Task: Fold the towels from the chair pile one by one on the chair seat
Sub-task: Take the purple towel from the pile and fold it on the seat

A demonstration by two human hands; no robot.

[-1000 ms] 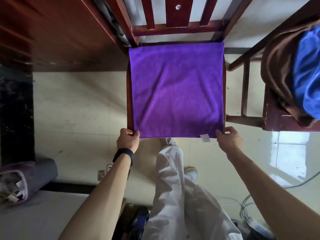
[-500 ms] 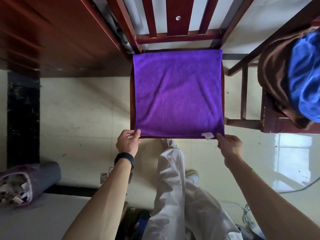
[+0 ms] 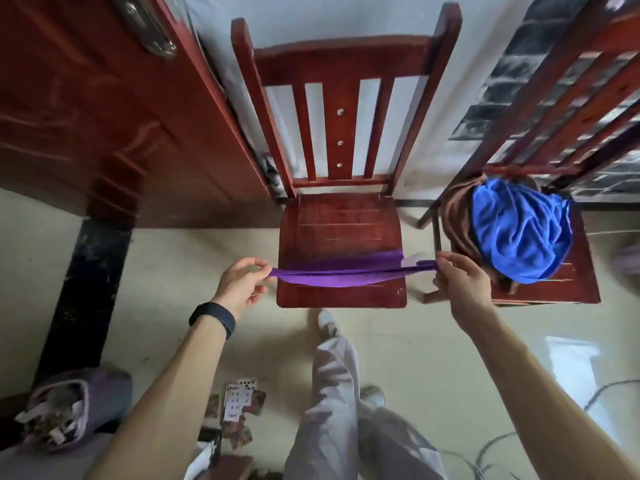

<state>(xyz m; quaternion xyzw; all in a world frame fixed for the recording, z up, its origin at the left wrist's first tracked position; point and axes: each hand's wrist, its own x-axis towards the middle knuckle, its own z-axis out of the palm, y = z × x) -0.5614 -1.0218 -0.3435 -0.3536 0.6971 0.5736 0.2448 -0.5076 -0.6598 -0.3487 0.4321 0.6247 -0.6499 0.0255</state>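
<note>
My left hand (image 3: 242, 284) pinches one end of the purple towel (image 3: 339, 271) between thumb and fingers, and my right hand (image 3: 462, 284) pinches the other end. The cloth stretches in a thin band between them over the front part of the chair seat (image 3: 341, 220). On the second chair (image 3: 581, 289) to the right, a blue towel (image 3: 519, 233) lies crumpled atop a brown towel (image 3: 453, 216).

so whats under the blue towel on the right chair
A brown cloth lies under the blue towel, showing along its left edge and at its near edge, on the right chair's seat. Whether more towels lie beneath cannot be seen; the blue one covers the middle of the pile.
</note>
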